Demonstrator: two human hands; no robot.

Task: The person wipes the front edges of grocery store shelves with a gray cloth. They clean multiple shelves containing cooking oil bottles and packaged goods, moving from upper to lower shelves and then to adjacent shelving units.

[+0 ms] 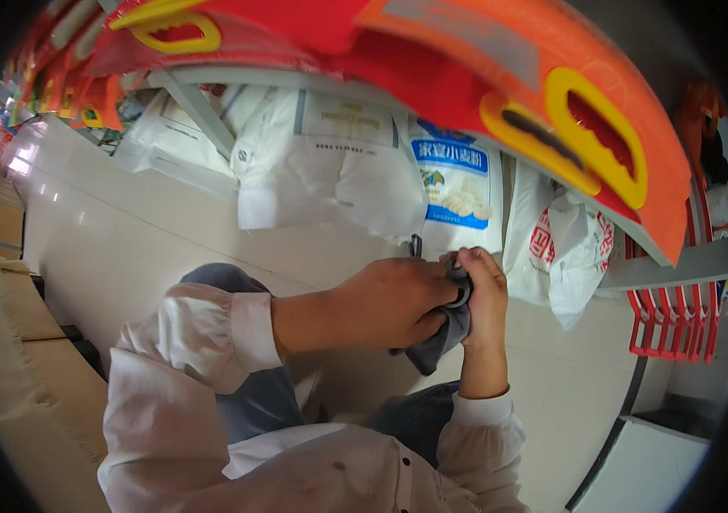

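Note:
Both hands meet in front of my knees, above the tiled floor. My left hand (389, 301) is closed around a bunched dark grey cloth item (434, 346), its fingers pressed into the fabric. Fingers and thumb of my right hand (486, 288) pinch the same item at its upper right end. A ring-like dark edge shows between the hands, and a small black loop sticks up behind my left fingers. What exactly the item is cannot be told. Its lower end hangs down below my left hand.
White woven sacks (332, 160) and a printed flour sack (460, 186) stand under a grey metal shelf. Red and orange bags with yellow handles (601, 134) overhang at the top. Red plastic handles (671, 327) are at the right, cardboard boxes (50, 359) at the left.

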